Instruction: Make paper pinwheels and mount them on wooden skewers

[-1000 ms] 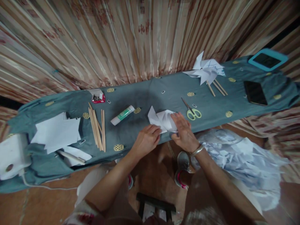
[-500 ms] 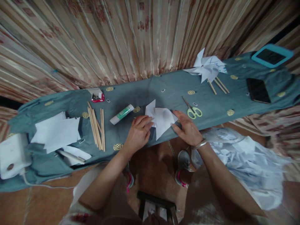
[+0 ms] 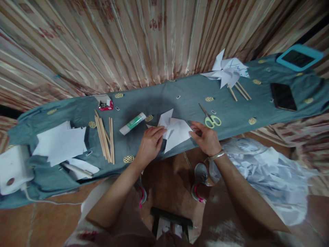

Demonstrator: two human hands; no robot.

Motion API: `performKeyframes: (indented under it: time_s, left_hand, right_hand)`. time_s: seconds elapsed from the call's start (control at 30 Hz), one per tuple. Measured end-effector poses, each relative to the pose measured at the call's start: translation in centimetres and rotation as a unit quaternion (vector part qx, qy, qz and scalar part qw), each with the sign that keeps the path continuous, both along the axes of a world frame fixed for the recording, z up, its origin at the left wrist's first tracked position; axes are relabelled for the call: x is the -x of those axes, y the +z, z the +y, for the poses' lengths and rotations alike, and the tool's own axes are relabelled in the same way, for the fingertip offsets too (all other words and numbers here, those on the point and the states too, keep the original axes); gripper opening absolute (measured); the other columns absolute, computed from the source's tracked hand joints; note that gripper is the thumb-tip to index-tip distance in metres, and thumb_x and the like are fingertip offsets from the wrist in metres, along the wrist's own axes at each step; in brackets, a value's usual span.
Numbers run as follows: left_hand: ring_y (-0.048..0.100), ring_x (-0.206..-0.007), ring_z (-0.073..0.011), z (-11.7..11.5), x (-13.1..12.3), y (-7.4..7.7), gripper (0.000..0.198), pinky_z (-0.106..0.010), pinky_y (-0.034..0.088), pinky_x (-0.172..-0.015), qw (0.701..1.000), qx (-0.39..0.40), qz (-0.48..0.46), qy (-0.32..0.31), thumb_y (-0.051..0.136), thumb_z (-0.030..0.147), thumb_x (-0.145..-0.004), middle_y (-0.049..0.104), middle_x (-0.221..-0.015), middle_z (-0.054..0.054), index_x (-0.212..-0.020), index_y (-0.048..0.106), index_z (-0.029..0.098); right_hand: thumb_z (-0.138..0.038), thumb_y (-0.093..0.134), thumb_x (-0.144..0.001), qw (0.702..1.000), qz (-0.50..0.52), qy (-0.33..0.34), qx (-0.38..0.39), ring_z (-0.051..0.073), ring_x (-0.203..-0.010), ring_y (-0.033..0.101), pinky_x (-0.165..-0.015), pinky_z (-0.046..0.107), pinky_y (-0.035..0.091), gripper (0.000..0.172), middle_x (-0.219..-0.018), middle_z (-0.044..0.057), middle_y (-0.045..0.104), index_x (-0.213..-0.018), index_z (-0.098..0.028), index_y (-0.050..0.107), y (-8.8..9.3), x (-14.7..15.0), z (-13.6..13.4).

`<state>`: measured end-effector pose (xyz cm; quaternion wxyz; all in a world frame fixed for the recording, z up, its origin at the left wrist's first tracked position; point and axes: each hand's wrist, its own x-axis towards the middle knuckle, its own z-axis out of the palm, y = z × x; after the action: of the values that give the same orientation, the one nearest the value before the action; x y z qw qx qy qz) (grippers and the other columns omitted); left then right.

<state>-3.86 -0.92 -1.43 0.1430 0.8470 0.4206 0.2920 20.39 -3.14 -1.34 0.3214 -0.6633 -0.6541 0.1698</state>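
Note:
A white paper pinwheel (image 3: 177,132) with folded blades lies at the near edge of the cloth-covered table (image 3: 164,92), between my hands. My left hand (image 3: 151,142) pinches its left side, fingers pressed together near the centre. On the other side my right hand (image 3: 205,137) grips the right corner of the paper between thumb and fingers. Left of the pinwheel lies a glue stick (image 3: 133,123) with a green label. Scissors (image 3: 211,118) with light green handles rest beyond my right hand.
Wooden sticks (image 3: 104,139), a paper stack (image 3: 64,142), a pen (image 3: 77,169), a small red box (image 3: 105,104) and a white device (image 3: 15,169) occupy the left. Rightward are finished pinwheels (image 3: 227,70), a phone (image 3: 283,97) and a blue-framed screen (image 3: 299,58). A bag of paper scraps (image 3: 267,175) stands below.
The pinwheel has turned slightly, its lower blade swinging left. My right fingers have closed in on its right corner, and my left hand has shifted a little left.

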Motion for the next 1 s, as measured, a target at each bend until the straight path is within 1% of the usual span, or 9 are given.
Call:
performKeyframes:
  time_s: [0.17, 0.3, 0.4, 0.5, 0.57, 0.67, 0.77, 0.9, 1.0]
  left_hand:
    - [0.059, -0.109, -0.0233, 0.2, 0.1, 0.5, 0.032, -0.044, 0.046, -0.097, 0.999, 0.027, -0.014, 0.025, 0.05, 0.022, -0.09, 0.068, -0.115, -0.009, -0.12, 0.06, 0.02]
    - [0.062, -0.1, -0.0223, 0.4, 0.2, 0.5, 0.022, -0.041, 0.048, -0.092, 0.998, 0.054, -0.024, 0.013, 0.051, 0.025, -0.09, 0.072, -0.1, -0.007, -0.103, 0.068, 0.02]
    - [0.063, -0.092, -0.0208, 0.5, 0.4, 0.3, 0.019, -0.038, 0.049, -0.088, 0.997, 0.065, -0.047, 0.008, 0.053, 0.025, -0.089, 0.072, -0.089, -0.007, -0.093, 0.071, 0.019]
    - [0.062, -0.091, -0.0204, 0.5, 0.3, 0.3, 0.017, -0.037, 0.047, -0.085, 0.996, 0.077, -0.046, 0.017, 0.055, 0.024, -0.088, 0.073, -0.088, -0.006, -0.091, 0.071, 0.019]
    - [0.061, -0.093, -0.0216, 0.6, 0.1, 0.4, 0.015, -0.04, 0.045, -0.086, 0.996, 0.08, -0.029, 0.035, 0.057, 0.025, -0.088, 0.073, -0.088, -0.005, -0.09, 0.071, 0.02]
    - [0.058, -0.097, -0.0238, 0.9, -0.3, 0.4, 0.013, -0.043, 0.04, -0.088, 0.993, 0.09, -0.006, 0.071, 0.06, 0.026, -0.086, 0.073, -0.087, -0.004, -0.088, 0.072, 0.021]
    - [0.056, -0.099, -0.0243, 1.3, -0.7, 0.3, 0.012, -0.043, 0.037, -0.088, 0.991, 0.102, 0.006, 0.088, 0.061, 0.027, -0.085, 0.072, -0.086, -0.004, -0.086, 0.072, 0.022]
    - [0.057, -0.097, -0.0244, 1.8, -1.1, 0.1, 0.012, -0.044, 0.036, -0.088, 0.989, 0.111, 0.014, 0.095, 0.062, 0.027, -0.084, 0.072, -0.084, -0.004, -0.084, 0.073, 0.023]
    - [0.057, -0.095, -0.0242, 1.9, -1.2, 0.1, 0.012, -0.044, 0.036, -0.088, 0.989, 0.109, 0.018, 0.098, 0.061, 0.028, -0.084, 0.072, -0.083, -0.004, -0.083, 0.073, 0.023]
  right_hand:
    - [-0.027, 0.059, -0.078, 1.0, 0.01, -0.004, 0.004, 0.018, -0.067, 0.067, -0.069, 0.033, 0.056, 0.036, -0.084, 0.004, 0.074, -0.112, -0.017, 0.067, 0.1, 0.0, 0.0]
    - [-0.028, 0.059, -0.079, 1.0, 0.009, 0.0, 0.027, 0.02, -0.068, 0.067, -0.069, 0.035, 0.056, 0.033, -0.08, 0.004, 0.073, -0.109, -0.017, 0.068, 0.3, -0.2, -0.1]
    - [-0.03, 0.055, -0.084, 0.999, -0.029, 0.004, -0.025, 0.025, -0.089, 0.068, -0.084, 0.042, 0.054, 0.034, -0.098, 0.009, 0.073, -0.113, -0.017, 0.066, 0.5, -0.2, -0.3]
    - [-0.029, 0.048, -0.089, 0.992, -0.072, 0.036, -0.098, 0.028, -0.115, 0.058, -0.101, 0.047, 0.044, 0.032, -0.12, 0.013, 0.065, -0.114, -0.017, 0.065, 0.5, 0.5, -0.7]
    - [-0.027, 0.046, -0.09, 0.987, -0.09, 0.064, -0.116, 0.028, -0.12, 0.053, -0.104, 0.048, 0.042, 0.031, -0.128, 0.013, 0.06, -0.111, -0.017, 0.067, 0.3, 1.2, -1.0]
    - [-0.023, 0.045, -0.09, 0.983, -0.11, 0.097, -0.109, 0.028, -0.124, 0.047, -0.104, 0.049, 0.041, 0.03, -0.135, 0.012, 0.053, -0.107, -0.017, 0.069, -0.2, 2.4, -1.4]
    - [-0.017, 0.043, -0.089, 0.982, -0.108, 0.122, -0.092, 0.028, -0.126, 0.045, -0.103, 0.05, 0.04, 0.031, -0.137, 0.011, 0.051, -0.106, -0.018, 0.069, -0.6, 3.2, -1.6]
    - [-0.015, 0.044, -0.088, 0.983, -0.09, 0.14, -0.081, 0.027, -0.119, 0.05, -0.103, 0.049, 0.042, 0.031, -0.129, 0.013, 0.058, -0.107, -0.015, 0.069, -0.7, 3.3, -1.7]
    - [-0.014, 0.044, -0.087, 0.984, -0.08, 0.144, -0.072, 0.027, -0.115, 0.052, -0.102, 0.049, 0.043, 0.033, -0.125, 0.012, 0.061, -0.109, -0.016, 0.069, -0.8, 3.2, -1.6]
